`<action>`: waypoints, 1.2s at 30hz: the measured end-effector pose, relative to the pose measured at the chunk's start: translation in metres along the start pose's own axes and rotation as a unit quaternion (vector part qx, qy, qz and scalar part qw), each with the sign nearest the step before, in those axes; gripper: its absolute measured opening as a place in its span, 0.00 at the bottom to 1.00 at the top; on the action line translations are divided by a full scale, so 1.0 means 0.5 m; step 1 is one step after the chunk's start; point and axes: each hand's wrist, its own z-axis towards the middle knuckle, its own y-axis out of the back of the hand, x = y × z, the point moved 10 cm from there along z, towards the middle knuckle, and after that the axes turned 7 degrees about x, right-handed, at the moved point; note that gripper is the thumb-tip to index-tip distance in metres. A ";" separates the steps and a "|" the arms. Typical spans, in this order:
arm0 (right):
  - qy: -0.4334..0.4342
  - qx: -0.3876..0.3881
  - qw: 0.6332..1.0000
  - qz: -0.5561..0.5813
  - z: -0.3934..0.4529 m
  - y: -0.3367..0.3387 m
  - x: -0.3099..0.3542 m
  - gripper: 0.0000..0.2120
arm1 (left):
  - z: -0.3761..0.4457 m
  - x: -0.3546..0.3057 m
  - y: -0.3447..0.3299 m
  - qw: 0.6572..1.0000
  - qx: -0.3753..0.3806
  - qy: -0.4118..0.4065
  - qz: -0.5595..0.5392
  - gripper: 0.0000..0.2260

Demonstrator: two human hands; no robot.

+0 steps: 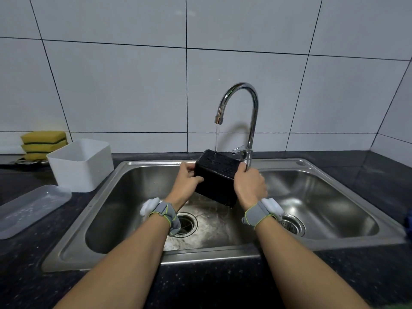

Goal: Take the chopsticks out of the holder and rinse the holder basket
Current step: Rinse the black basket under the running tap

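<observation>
A black holder basket [217, 177] is held over the left sink basin [124, 197], turned so its perforated bottom faces up. My left hand [186, 181] grips its left side and my right hand [248, 186] grips its right side. Water runs from the chrome faucet [242, 101] onto the perforated face and drips from the basket's lower corner. No chopsticks are in view.
A white plastic tub [82, 166] stands on the dark counter left of the sink, with stacked yellow sponges [43, 143] behind it. A clear lid [31, 208] lies at the near left. The right basin [316, 204] has a strainer.
</observation>
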 end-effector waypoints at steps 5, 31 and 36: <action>-0.017 0.001 1.000 -0.012 0.000 0.008 -0.008 0.27 | -0.007 -0.021 -0.022 0.999 0.032 -0.025 0.025 0.22; 0.104 0.136 0.973 0.153 0.015 -0.085 0.039 0.13 | 0.002 0.008 0.028 0.999 -0.036 0.025 -0.012 0.30; 0.153 0.202 0.953 0.168 -0.002 -0.119 0.066 0.16 | 0.007 0.019 0.065 0.993 -0.104 0.024 -0.056 0.26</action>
